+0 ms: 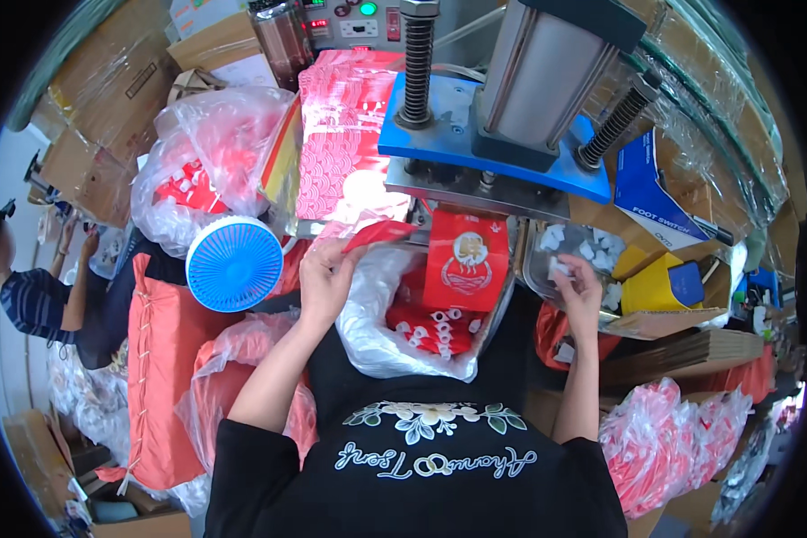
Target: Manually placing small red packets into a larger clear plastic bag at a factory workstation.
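The person in the black shirt (448,484) is filling the lower view, with two bare forearms slanting forward, elbows out, the left bending inward and the right standing nearly straight. The left hand (327,276) is pinching the near end of a red piece, palm turning inward; the right hand (580,289) is hovering low over a tray, fingers curling down (I cannot tell whether they are gripping anything).

Ahead, one press (444,117) of blue-painted plate and grey metal is standing over the work, two coil-spring posts showing. At upper left a clear, crinkled bag (242,117) is bulging with red contents. Between the arms one glossy white plastic bag (359,314) is gaping wide, and red pieces with pale round ends (439,332) are piling inside, too many and too overlapped for counting. The clear rigid tray (533,269) is sitting to the right. One smooth red panel (475,287) with a pale print is hanging above the white bag, and one round blue-and-white fan (235,263) is facing up at left. The thin, flat red piece (381,235) is pointing from the left fingertips toward the press, while several small, irregular white pieces (554,238) are lying in the tray
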Available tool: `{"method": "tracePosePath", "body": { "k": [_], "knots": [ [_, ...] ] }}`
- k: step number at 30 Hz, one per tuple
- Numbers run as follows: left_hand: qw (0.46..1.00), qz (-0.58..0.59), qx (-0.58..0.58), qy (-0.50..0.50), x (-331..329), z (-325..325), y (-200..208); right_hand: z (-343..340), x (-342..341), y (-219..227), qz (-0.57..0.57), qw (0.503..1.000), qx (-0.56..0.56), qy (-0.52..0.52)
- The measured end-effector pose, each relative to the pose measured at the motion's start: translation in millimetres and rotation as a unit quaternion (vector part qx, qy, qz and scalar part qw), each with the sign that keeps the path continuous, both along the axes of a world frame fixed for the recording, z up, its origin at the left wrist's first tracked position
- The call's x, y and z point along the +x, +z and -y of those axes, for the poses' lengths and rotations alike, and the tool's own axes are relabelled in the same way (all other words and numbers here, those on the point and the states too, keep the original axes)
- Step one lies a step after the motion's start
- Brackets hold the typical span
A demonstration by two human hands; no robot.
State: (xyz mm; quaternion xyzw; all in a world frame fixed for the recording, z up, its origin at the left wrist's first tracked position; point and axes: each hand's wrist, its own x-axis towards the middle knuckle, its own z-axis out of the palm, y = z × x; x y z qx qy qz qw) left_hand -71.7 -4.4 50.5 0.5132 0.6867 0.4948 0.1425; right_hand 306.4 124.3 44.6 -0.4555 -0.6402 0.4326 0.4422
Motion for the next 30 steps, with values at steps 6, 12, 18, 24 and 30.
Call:
{"method": "tracePosePath", "body": {
  "k": [6,12,18,24,30],
  "knots": [
    [0.98,0.163,-0.066,-0.089,51.7,11.7,-28.4,35.9,-67.9,54.6,0.14,0.979,0.101,0.104],
    [0.941,0.23,-0.127,-0.213,77.9,28.7,-44.8,45.0,-89.2,58.3,0.147,0.946,0.016,0.289],
    [0.947,0.239,-0.128,-0.174,77.7,-10.1,-52.9,21.2,-73.8,44.0,0.099,0.988,0.012,0.12],
    [0.832,0.53,-0.149,-0.065,93.1,-55.2,-5.7,-24.0,-31.6,31.2,0.225,0.966,0.129,-0.006],
    [0.85,0.506,-0.132,-0.067,87.2,-63.3,-14.2,-21.0,-42.3,-1.0,0.303,0.919,0.253,0.007]
  ]
}}
